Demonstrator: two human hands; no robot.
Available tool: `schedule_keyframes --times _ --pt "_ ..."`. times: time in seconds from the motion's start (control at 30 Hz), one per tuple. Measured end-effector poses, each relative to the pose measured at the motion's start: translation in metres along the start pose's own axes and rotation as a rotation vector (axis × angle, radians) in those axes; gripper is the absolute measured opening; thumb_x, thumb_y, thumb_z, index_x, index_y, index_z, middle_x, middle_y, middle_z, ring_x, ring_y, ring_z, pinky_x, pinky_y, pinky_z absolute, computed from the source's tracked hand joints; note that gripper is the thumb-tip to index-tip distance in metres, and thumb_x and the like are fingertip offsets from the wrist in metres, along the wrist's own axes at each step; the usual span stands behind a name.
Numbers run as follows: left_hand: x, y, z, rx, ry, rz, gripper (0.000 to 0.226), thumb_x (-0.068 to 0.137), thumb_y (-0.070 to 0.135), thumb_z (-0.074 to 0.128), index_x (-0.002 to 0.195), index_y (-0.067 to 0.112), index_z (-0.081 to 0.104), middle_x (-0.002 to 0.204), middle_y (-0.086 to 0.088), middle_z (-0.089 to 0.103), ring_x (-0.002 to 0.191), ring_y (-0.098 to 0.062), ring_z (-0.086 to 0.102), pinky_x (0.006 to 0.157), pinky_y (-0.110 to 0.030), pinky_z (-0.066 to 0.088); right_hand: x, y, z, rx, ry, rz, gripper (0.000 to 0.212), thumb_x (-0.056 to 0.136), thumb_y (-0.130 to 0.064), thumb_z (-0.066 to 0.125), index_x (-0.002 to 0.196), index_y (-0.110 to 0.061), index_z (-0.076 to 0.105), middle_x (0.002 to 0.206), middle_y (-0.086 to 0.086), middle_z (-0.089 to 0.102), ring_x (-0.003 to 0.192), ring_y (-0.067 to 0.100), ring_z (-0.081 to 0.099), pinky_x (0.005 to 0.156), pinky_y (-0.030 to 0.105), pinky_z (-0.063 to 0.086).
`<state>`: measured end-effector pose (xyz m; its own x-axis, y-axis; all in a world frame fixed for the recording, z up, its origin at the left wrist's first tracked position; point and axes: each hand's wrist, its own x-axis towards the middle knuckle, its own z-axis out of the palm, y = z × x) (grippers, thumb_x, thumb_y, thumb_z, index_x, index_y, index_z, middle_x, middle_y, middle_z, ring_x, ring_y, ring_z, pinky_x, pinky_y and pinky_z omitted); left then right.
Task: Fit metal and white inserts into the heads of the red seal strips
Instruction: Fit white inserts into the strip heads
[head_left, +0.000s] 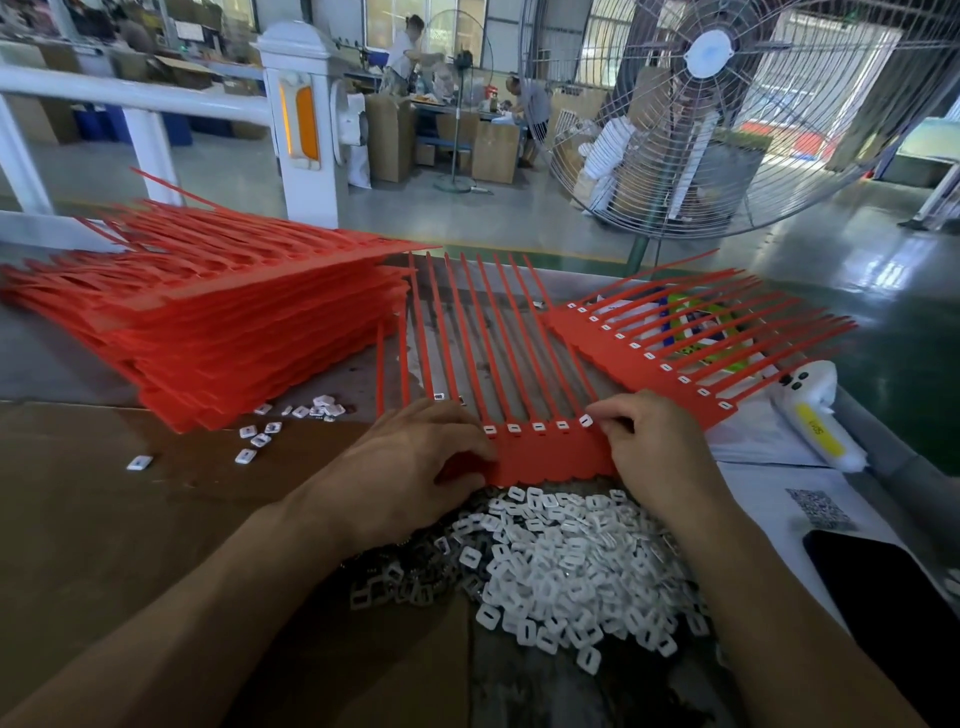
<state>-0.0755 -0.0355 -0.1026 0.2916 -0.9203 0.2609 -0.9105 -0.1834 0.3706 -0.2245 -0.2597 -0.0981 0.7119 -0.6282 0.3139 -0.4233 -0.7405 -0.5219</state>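
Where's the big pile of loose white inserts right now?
The pile of white inserts lies low and centre in the head view, between the two forearms, just nearer the person than the red seal strip under both hands.
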Motion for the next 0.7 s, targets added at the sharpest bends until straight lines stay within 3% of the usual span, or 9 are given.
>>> schedule_keyframes --times 0.1,0.43,0.6,0.7 --pt "0.000 0.000 0.000 -0.005 -0.003 -0.005 0.029 0.097 0.044 0.062 0.126 0.042 0.061 0.126 0.025 0.047 0.123 0.003 0.038 0.109 -0.035 0.037 -0.001 -0.001 0.000 -0.030 -0.020 -0.011 0.027 0.102 -0.006 0.058 0.120 -0.013 0.076 0.117 0.004 0.065 0.108 0.019 0.061 0.095 0.026 0.044" --pt "0.000 0.002 0.000 -0.012 -0.002 -0.022 0.030 0.096 0.044 0.062 0.127 0.042 0.062 0.128 0.025 0.048 0.125 0.001 0.038 0.110 -0.036 0.036 -0.001 -0.009 0.002 -0.231 -0.082 -0.071 0.031 0.098 -0.006 0.056 0.121 -0.013 0.075 0.117 0.009 0.061 0.105 0.026 0.061 0.092 0.042 0.053" --pt "0.000 0.002 0.001 -0.017 0.002 -0.030 0.031 0.096 0.044 0.062 0.128 0.042 0.061 0.130 0.025 0.047 0.126 0.003 0.037 0.111 -0.035 0.036 -0.003 -0.017 0.000 -0.399 -0.106 -0.076 0.031 0.096 -0.010 0.054 0.116 -0.019 0.077 0.108 0.003 0.057 0.098 0.023 0.059 0.076 0.038 0.053" --pt "0.000 0.003 0.001 -0.017 0.009 -0.031 0.032 0.096 0.043 0.062 0.128 0.043 0.061 0.130 0.025 0.048 0.127 0.004 0.037 0.112 -0.034 0.034 -0.003 -0.022 -0.003 -0.452 -0.127 -0.060 0.033 0.096 -0.010 0.053 0.119 -0.021 0.074 0.112 0.002 0.057 0.101 0.024 0.058 0.075 0.035 0.050"
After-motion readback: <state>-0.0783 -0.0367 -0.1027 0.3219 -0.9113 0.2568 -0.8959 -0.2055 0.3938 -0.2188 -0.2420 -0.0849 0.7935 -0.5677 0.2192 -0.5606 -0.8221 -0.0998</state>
